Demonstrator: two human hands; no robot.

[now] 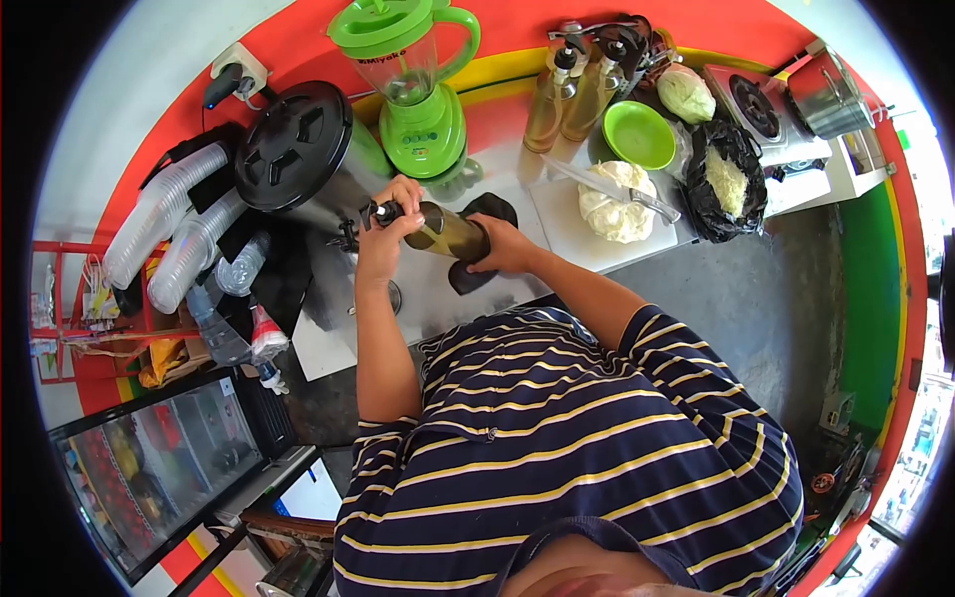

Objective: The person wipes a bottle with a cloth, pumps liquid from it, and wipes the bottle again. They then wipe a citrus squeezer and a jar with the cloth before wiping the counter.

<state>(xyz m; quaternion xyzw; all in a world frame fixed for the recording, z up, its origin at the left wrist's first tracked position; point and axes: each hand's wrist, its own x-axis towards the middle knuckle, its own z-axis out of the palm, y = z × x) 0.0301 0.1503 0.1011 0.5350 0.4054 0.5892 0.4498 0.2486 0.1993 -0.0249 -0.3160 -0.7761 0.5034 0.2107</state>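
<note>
Under the eleven-o'clock dispenser (298, 149), left hand (383, 247) is gripping the pump cap (384, 211); right hand (505, 247) is clasping the bottle (453, 231), likely bracing it level.

Counter stock, by count
Bottles (453, 231) 3; blender (418, 80) 1; bowl (638, 134) 1; knife (622, 191) 1; stove (756, 107) 1; pot (828, 95) 1.
</note>
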